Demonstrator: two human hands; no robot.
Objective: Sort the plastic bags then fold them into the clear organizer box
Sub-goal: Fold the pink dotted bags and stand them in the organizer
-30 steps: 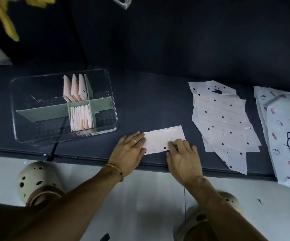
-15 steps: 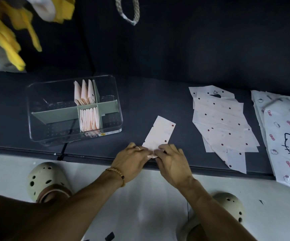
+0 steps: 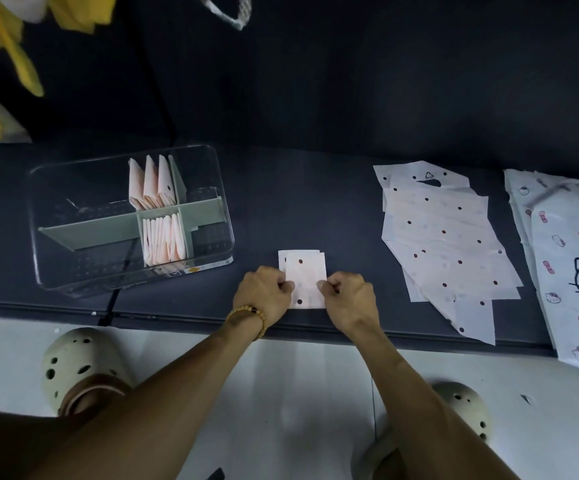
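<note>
Folding is the step in hand: clear organizer box left of centre already holds folded bags, while left hand and right hand pinch the dotted bag with curled fingers, lower centre on the desk. Next comes another fold, then slotting it in.

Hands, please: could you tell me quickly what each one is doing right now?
Left hand: pinches the folded dotted bag.
Right hand: pinches the same bag.
</note>
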